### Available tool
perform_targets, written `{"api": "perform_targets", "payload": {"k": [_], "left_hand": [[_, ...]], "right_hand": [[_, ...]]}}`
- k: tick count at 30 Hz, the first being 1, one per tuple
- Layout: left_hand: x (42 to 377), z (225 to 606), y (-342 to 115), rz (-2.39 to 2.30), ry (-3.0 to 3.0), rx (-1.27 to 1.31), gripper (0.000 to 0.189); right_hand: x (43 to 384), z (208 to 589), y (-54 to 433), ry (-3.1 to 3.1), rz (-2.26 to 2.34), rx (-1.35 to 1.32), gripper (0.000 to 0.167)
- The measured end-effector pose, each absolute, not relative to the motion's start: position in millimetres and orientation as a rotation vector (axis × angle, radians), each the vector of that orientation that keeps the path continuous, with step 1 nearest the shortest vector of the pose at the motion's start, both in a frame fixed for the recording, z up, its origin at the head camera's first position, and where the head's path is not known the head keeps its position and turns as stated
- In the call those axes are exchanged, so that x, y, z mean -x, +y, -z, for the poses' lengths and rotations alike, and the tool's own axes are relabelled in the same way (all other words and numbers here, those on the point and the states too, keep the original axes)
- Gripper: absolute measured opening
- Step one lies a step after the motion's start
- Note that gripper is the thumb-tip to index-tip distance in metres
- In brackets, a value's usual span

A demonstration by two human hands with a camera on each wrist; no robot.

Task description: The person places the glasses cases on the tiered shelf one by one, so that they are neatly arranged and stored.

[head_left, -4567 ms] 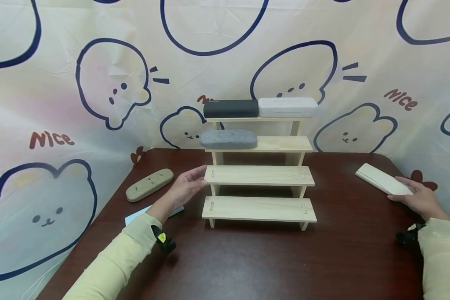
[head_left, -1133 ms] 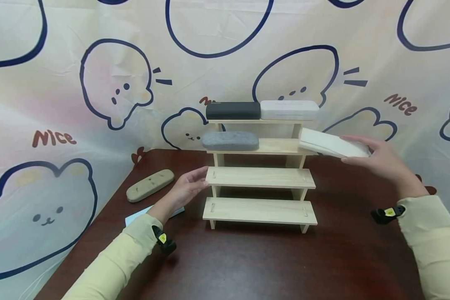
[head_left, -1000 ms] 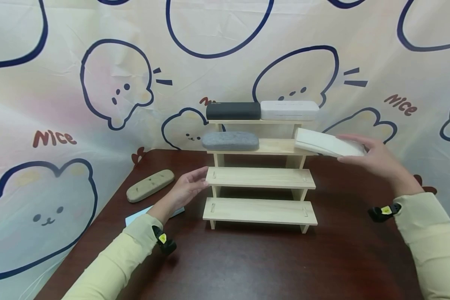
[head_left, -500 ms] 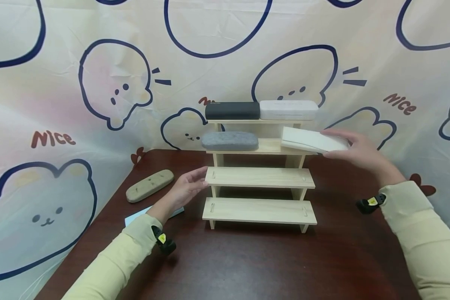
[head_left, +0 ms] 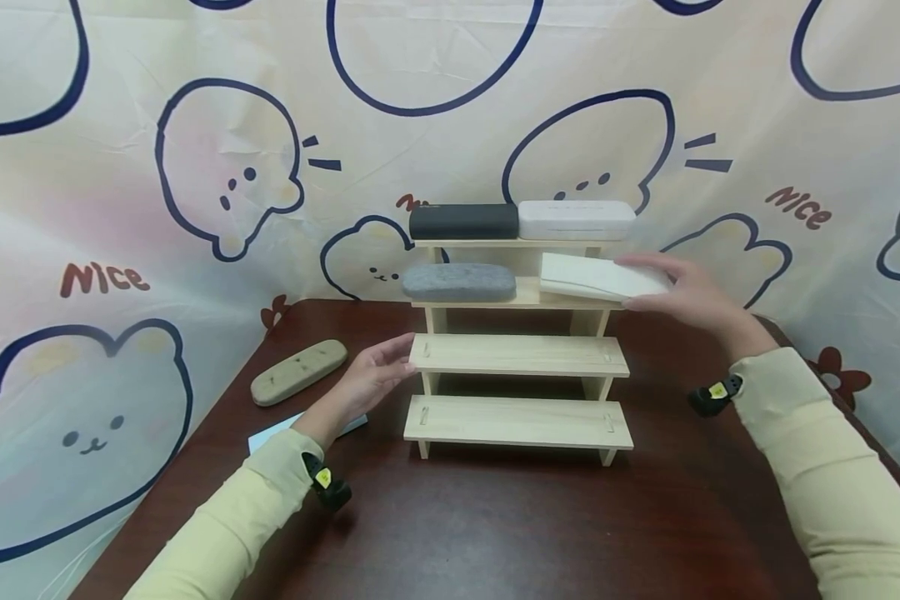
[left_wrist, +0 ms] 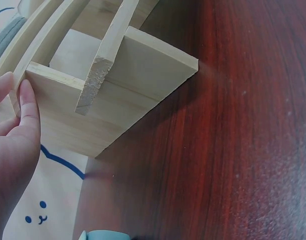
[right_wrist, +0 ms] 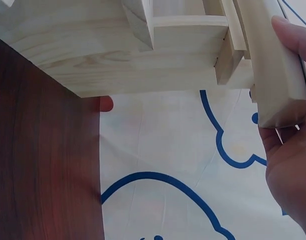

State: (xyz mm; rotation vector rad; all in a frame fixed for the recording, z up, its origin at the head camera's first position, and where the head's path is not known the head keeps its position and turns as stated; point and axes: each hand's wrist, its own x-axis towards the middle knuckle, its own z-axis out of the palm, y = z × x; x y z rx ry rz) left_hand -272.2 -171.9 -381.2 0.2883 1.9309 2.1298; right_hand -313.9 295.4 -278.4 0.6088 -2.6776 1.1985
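Note:
My right hand grips the right end of a cream-white glasses case by thumb and fingers, at the right half of the second shelf from the top. In the right wrist view the case lies along the shelf; whether it touches the board I cannot tell. My left hand pinches the left end of the third board down on a four-step wooden display rack; the left wrist view shows thumb and fingers about the board's end. Left of the cream case sits a grey glasses case.
On the top step stand a black glasses case and a white glasses case. A khaki glasses case lies on the dark table at left. Partly behind the left wrist is a light blue flat thing. A cartoon-print curtain hangs behind.
My right hand has lifted the cream-white case from the right side of the table and carried it left to the second shelf, beside the grey case. The left hand has stayed at the rack.

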Motion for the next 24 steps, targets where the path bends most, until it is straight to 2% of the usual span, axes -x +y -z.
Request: {"api": "perform_targets", "payload": {"k": [24], "left_hand": [[272.6,381.3,-172.3,-2.112,1.935,-0.310,0.060]], "right_hand": [[327.7,276.5,272.4,-2.743,-1.203,-0.621,0.064]]}}
